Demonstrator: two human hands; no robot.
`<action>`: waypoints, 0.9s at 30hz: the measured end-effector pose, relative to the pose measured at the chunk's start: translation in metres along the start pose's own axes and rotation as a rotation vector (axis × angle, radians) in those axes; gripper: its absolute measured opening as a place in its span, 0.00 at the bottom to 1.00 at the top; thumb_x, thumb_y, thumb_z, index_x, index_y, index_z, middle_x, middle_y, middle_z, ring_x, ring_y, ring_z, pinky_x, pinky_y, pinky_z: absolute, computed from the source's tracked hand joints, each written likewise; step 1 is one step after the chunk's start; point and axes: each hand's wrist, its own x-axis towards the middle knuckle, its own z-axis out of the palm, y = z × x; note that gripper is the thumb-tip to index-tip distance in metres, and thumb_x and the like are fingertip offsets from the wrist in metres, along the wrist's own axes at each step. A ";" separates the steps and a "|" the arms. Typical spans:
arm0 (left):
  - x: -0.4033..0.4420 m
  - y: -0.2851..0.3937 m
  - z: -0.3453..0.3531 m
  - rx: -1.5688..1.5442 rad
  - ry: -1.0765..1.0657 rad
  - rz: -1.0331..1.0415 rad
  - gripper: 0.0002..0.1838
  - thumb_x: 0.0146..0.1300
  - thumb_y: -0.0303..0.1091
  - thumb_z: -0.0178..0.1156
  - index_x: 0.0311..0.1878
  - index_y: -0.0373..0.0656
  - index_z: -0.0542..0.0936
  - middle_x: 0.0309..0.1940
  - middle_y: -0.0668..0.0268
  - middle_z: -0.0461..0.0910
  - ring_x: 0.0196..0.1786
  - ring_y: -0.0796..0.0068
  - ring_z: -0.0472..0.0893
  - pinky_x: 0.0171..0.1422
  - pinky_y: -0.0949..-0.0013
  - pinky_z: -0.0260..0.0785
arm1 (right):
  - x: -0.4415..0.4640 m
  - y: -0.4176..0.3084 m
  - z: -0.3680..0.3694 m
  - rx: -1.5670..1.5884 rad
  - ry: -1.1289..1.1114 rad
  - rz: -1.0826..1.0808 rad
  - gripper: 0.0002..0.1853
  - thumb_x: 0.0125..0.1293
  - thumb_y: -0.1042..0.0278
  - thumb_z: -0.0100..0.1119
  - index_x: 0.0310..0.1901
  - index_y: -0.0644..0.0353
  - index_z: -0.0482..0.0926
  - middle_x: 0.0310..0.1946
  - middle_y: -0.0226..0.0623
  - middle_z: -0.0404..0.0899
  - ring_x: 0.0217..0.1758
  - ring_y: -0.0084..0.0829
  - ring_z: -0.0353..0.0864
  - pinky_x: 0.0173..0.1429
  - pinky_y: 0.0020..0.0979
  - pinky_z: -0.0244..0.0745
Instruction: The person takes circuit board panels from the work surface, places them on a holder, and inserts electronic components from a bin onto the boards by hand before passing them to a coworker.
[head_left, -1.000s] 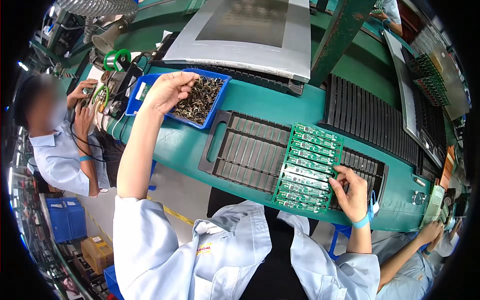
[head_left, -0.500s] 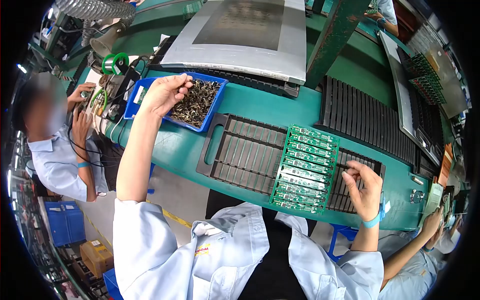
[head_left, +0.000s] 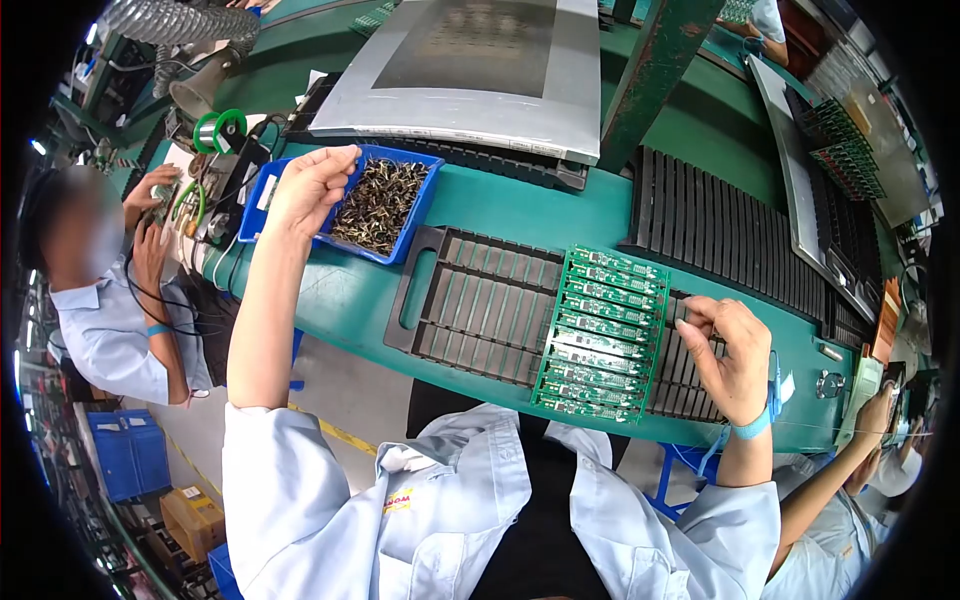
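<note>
My left hand [head_left: 312,190] is raised over the left part of a blue bin [head_left: 420,205], thumb and fingertips pinched together. Whatever is between the tips is too small to make out. Small dark and brass-coloured leaded parts [head_left: 378,203] fill much of the bin. My right hand [head_left: 735,360] hovers above the right end of a black slotted rack [head_left: 490,255], fingers curled and thumb apart from them, with nothing visible in its grasp. Across the rack lies a green panel of several circuit boards [head_left: 600,335], just left of my right hand.
Behind the rack stand a grey framed plate [head_left: 460,115] and more black slotted racks [head_left: 730,230]. A green post [head_left: 650,85] rises between them. Solder wire on a green spool [head_left: 218,132] sits at left beside a co-worker [head_left: 130,320]. Another person's arm [head_left: 830,470] reaches in at right.
The view has shifted slightly, moving the bench leftward in the picture. My left hand has drawn a little left over the bin. My right hand has risen slightly, still right of the panel.
</note>
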 end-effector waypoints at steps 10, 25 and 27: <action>-0.081 -0.028 0.178 -0.327 -0.597 -0.189 0.06 0.64 0.28 0.61 0.38 0.35 0.79 0.24 0.71 0.72 0.22 0.89 0.61 0.24 0.86 0.51 | 0.054 -0.018 0.050 0.350 0.184 -0.118 0.12 0.53 0.79 0.66 0.41 0.66 0.79 0.25 0.33 0.77 0.24 0.25 0.72 0.29 0.24 0.69; -0.085 -0.050 0.213 -0.557 -0.464 -0.352 0.10 0.68 0.26 0.54 0.50 0.31 0.74 0.38 0.61 0.76 0.35 0.82 0.72 0.41 0.82 0.67 | 0.052 0.025 0.049 0.328 0.090 0.148 0.07 0.54 0.83 0.61 0.36 0.67 0.81 0.26 0.37 0.81 0.20 0.27 0.73 0.27 0.26 0.68; -0.074 -0.058 0.202 -0.576 -0.477 -0.339 0.17 0.67 0.25 0.55 0.57 0.28 0.71 0.46 0.57 0.77 0.41 0.78 0.77 0.46 0.82 0.71 | 0.051 0.035 0.047 0.278 0.051 0.175 0.06 0.55 0.83 0.60 0.36 0.67 0.80 0.26 0.37 0.81 0.20 0.28 0.73 0.27 0.27 0.68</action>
